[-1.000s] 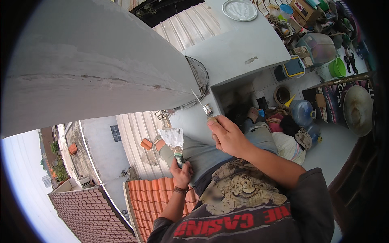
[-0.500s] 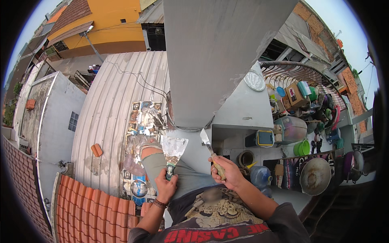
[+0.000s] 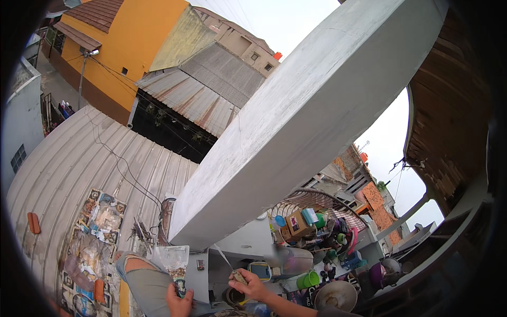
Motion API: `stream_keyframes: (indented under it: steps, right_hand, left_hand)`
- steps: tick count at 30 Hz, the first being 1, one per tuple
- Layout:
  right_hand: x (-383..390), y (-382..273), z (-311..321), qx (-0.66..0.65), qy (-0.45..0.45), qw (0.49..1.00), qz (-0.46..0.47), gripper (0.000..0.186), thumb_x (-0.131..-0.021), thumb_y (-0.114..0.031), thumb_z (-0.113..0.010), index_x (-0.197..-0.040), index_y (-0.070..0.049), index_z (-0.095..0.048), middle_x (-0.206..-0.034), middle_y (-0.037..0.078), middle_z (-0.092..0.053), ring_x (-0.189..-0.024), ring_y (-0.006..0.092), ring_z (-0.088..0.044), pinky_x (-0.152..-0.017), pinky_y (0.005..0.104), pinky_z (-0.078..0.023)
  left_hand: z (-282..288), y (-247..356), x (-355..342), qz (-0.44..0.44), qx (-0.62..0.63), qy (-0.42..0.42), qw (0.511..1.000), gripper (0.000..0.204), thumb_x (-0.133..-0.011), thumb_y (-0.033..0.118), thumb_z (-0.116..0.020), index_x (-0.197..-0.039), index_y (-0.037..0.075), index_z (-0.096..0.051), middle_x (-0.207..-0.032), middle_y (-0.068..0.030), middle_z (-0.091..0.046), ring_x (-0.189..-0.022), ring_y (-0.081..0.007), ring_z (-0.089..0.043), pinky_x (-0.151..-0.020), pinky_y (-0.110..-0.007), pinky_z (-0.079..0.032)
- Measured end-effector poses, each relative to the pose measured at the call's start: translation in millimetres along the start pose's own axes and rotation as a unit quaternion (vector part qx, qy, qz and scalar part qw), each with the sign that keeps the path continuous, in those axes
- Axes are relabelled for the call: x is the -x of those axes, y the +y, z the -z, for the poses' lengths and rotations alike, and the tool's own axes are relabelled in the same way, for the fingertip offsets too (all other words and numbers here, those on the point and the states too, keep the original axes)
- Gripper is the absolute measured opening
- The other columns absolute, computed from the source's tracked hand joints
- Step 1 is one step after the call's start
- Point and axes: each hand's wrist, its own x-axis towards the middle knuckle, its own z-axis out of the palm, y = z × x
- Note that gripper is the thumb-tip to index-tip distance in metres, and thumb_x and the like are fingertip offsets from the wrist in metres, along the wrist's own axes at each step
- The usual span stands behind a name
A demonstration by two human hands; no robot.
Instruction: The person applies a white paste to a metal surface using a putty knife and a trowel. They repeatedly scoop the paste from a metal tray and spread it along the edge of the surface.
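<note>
Soft, flat daylight pretty much everywhere, with the sky (image 3: 296,24) at upper middle blown out to near white. The upper-left face of the pillar (image 3: 296,137) is lit nicely, while its lower-right side is left in soft grey shade. Far right, the roof underside (image 3: 449,105) is kept dim. Edges are bowed toward the rim, corners are swallowed by black, and a small patch at lower middle is smeared blurry.

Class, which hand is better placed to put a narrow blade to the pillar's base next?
Likely the right hand: it holds the narrow blade, angled toward the pillar. The left hand holds the wide scraper.
</note>
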Motion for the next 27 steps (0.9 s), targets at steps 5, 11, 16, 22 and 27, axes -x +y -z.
stream_keyframes:
  steps: [5, 11, 16, 22, 27]
  right_hand:
    - [-1, 0, -11, 0.038, -0.009, 0.999, 0.017, 0.023, -0.094, -0.022, -0.066, -0.105, -0.003, -0.059, -0.085, 0.001, -0.058, -0.08, 0.0068, -0.053, -0.072, 0.0237, -0.044]
    - [6, 16, -22, 0.179, 0.009, 0.983, 0.049, 0.035, -0.085, -0.029, -0.076, -0.092, 0.001, -0.059, -0.078, 0.008, -0.058, -0.075, 0.0146, -0.051, -0.068, 0.0324, -0.045]
    - [3, 112, -12, -0.022, 0.008, 0.994, -0.104, 0.079, -0.083, -0.019, -0.079, -0.139, 0.013, -0.034, -0.14, 0.021, -0.047, -0.138, 0.0272, -0.039, -0.106, 0.0358, -0.042]
    - [-6, 194, 4, -0.088, 0.102, 0.989, -0.065, 0.081, -0.083, -0.022, -0.079, -0.14, 0.013, -0.033, -0.141, 0.022, -0.048, -0.138, 0.0285, -0.04, -0.104, 0.0391, -0.044]
    - [-5, 145, 12, 0.031, 0.096, 0.993, -0.055, 0.067, -0.086, -0.022, -0.075, -0.134, 0.009, -0.039, -0.127, 0.018, -0.052, -0.125, 0.0261, -0.046, -0.096, 0.0374, -0.046]
  left_hand:
    - [-3, -10, -13, -0.062, 0.015, 0.009, 0.998, 0.04, -0.084, 0.008, -0.067, -0.12, -0.004, -0.056, -0.102, -0.0154, -0.066, -0.091, -0.0234, -0.062, -0.083, -0.035, -0.05]
    - [-11, -31, -21, -0.097, -0.07, 0.047, 0.992, 0.043, -0.082, 0.01, -0.068, -0.122, -0.002, -0.057, -0.103, -0.0178, -0.066, -0.093, -0.0279, -0.062, -0.085, -0.039, -0.049]
    - [-10, -38, -24, -0.116, -0.071, 0.034, 0.99, 0.043, -0.082, 0.01, -0.068, -0.122, -0.001, -0.058, -0.102, -0.0191, -0.067, -0.092, -0.0286, -0.063, -0.084, -0.039, -0.05]
    - [-16, -58, -29, -0.134, -0.091, 0.049, 0.986, 0.043, -0.081, 0.011, -0.069, -0.121, 0.0, -0.058, -0.1, -0.0181, -0.067, -0.09, -0.0283, -0.064, -0.082, -0.04, -0.05]
    - [-21, -77, -39, -0.143, -0.092, 0.021, 0.985, 0.042, -0.082, 0.012, -0.069, -0.12, 0.0, -0.057, -0.101, -0.0167, -0.067, -0.09, -0.025, -0.063, -0.082, -0.039, -0.05]
